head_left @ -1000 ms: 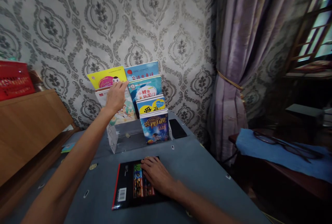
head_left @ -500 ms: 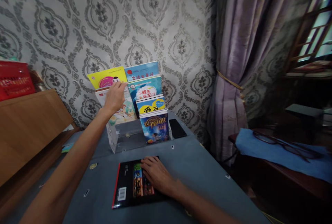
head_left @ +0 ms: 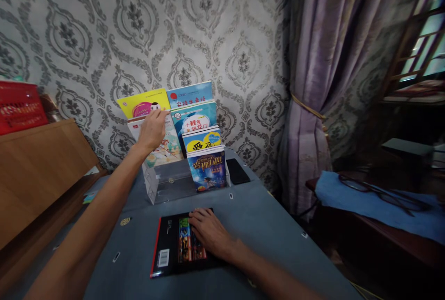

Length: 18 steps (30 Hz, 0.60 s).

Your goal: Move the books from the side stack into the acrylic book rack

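My left hand (head_left: 153, 129) is closed over the top edge of a pale picture book (head_left: 166, 144) standing in the left half of a clear tiered book stand (head_left: 152, 185). A yellow book (head_left: 134, 103) stands behind it. To its right, in stepped rows, are a light blue book (head_left: 191, 92), a teal book (head_left: 179, 126), a yellow-and-blue book (head_left: 194, 141) and a dark blue book (head_left: 207, 172) at the front. My right hand (head_left: 210, 234) lies with fingers stretched out on a black book (head_left: 170, 232), its barcode side up, flat on the table.
A black phone (head_left: 238, 171) lies right of the stand on the grey-blue table cover (head_left: 264, 239). At the left is a wooden box (head_left: 41, 170) with a red container (head_left: 21, 107) on it. Glasses (head_left: 382, 191) rest on a blue cloth (head_left: 333, 193) beyond the right edge.
My left hand has shifted very slightly left along the top of the pale picture book. My right hand and the black book stay in place.
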Available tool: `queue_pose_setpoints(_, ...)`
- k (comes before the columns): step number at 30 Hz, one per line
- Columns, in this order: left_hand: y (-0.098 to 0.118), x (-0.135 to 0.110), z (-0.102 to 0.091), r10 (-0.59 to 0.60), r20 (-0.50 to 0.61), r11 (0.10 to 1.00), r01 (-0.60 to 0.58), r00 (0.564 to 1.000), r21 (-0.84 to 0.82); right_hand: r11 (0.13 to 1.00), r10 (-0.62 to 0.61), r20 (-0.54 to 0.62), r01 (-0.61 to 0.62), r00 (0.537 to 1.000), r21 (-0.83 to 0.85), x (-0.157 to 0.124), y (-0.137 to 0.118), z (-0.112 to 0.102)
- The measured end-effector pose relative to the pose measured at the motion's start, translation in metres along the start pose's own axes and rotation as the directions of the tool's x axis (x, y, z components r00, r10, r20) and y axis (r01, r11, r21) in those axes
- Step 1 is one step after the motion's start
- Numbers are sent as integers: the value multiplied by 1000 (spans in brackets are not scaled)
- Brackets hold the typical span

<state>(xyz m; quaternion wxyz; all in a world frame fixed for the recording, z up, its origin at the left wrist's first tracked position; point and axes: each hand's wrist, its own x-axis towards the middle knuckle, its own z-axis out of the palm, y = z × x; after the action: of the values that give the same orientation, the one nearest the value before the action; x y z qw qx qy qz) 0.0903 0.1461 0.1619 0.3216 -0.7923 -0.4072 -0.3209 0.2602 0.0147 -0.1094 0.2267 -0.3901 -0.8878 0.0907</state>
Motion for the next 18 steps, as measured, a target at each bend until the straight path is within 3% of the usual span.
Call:
queue_pose_setpoints(4, 5, -5, -12, -11, -19, 1000, 11, 1000, 0, 1000, -2, 3, 2, 1000, -11, 0, 0, -1)
queue_pose_setpoints(7, 20, -35, -16, 7, -1, 998, -7, 1000, -58, 1000, -12, -3, 12, 1000, -22, 1, 0, -1)
queue_pose_setpoints(10, 49, -99, -4, 73, 149, 984, -46, 986, -175, 999, -34, 10, 34, 999, -40, 2, 1, 0)
queue_pose_setpoints(14, 94, -200, 23, 128, 469, 972, -17, 874, -234, 997, -37, 36, 40, 999, -73, 5, 1, 3)
queue_pose_setpoints(16, 110, -239, 35, 100, 531, 957, 65, 841, -282, 996, -49, 34, 51, 998, -69, 6, 2, 5)
queue_pose_setpoints(18, 117, -266, 43, 53, 529, 930, 150, 847, -334, 997, -51, 15, 52, 999, -56, 6, 3, 8)
